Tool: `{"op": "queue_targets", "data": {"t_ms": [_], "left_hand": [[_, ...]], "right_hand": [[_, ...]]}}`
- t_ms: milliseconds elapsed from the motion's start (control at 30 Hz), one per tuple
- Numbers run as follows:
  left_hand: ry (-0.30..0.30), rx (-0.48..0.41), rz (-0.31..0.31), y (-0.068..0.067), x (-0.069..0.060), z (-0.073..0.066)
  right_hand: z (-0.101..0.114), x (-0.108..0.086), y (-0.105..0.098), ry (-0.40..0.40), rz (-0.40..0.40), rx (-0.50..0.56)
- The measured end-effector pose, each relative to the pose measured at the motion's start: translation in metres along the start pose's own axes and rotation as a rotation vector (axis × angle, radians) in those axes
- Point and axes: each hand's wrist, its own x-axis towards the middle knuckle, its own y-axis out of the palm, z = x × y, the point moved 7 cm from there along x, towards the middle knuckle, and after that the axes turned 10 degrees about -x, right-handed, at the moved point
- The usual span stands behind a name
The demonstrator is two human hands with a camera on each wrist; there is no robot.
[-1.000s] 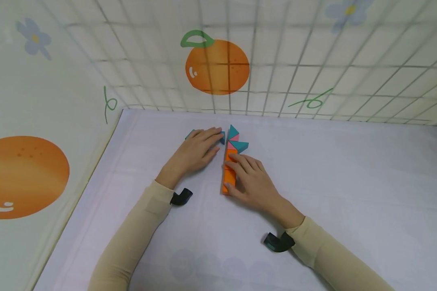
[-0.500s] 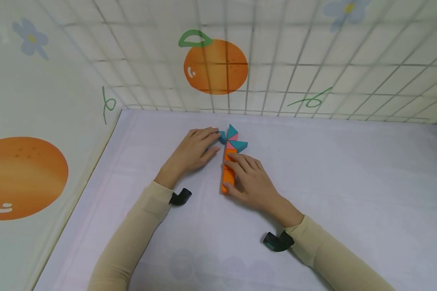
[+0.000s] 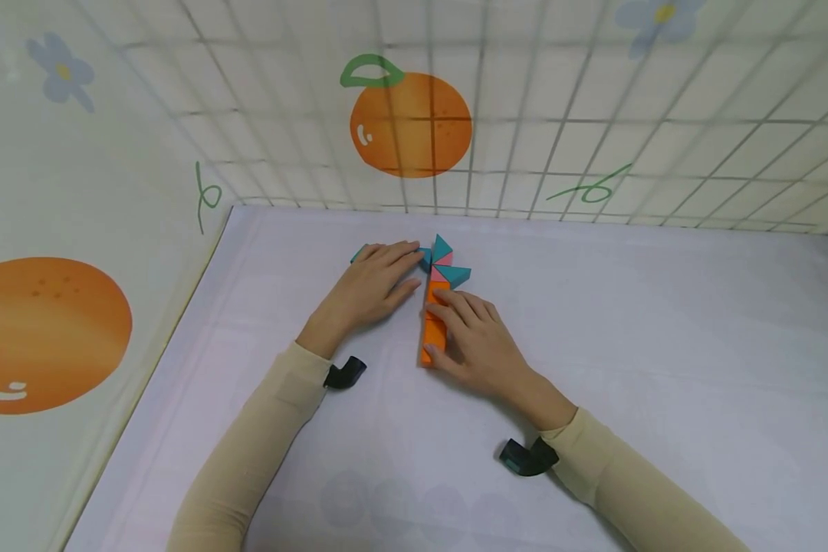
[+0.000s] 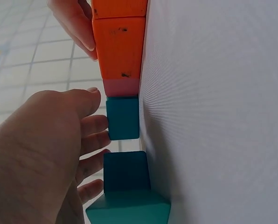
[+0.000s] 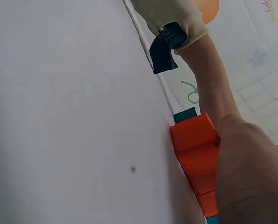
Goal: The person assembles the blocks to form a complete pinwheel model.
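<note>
In the head view, orange blocks (image 3: pixel 435 335) lie end to end in an upright column on the table. Above them, pink wedges (image 3: pixel 438 275) and teal triangular blocks (image 3: pixel 458 274) fan out to the right. My left hand (image 3: pixel 372 280) lies left of the column, its extended fingertips touching a teal block (image 3: pixel 425 259) beside the fan. Another teal piece (image 3: pixel 357 251) shows behind that hand, mostly covered. The left wrist view shows teal blocks (image 4: pixel 126 170) near my fingers. My right hand (image 3: pixel 479 345) rests its spread fingertips and thumb on the orange blocks' right side.
A white cloth-covered table (image 3: pixel 628 368) stretches beneath both arms. Behind it stands a sheet-covered grid wall (image 3: pixel 517 146) with a printed orange (image 3: pixel 411 126); another sheet hangs at left. Black curved mounts (image 3: pixel 530 458) stick out at both wrists.
My left hand has slid slightly right, and the teal block at its fingertips now sits closer to the fan. The right hand and orange blocks have stayed in place.
</note>
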Motion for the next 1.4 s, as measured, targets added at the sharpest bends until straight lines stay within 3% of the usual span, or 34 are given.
{"op": "queue_targets", "data": {"t_ms": [1100, 1233, 1400], "left_hand": [[0.012, 0.023, 0.010, 0.000, -0.002, -0.005], [0.031, 0.055, -0.056, -0.010, -0.002, -0.004], [0.015, 0.077, -0.166, -0.040, -0.008, 0.010]], "right_hand": [[0.001, 0.001, -0.002, 0.001, -0.007, 0.018], [0.001, 0.001, -0.001, 0.001, -0.001, 0.025], [0.000, 0.001, -0.001, 0.003, -0.008, 0.038]]}}
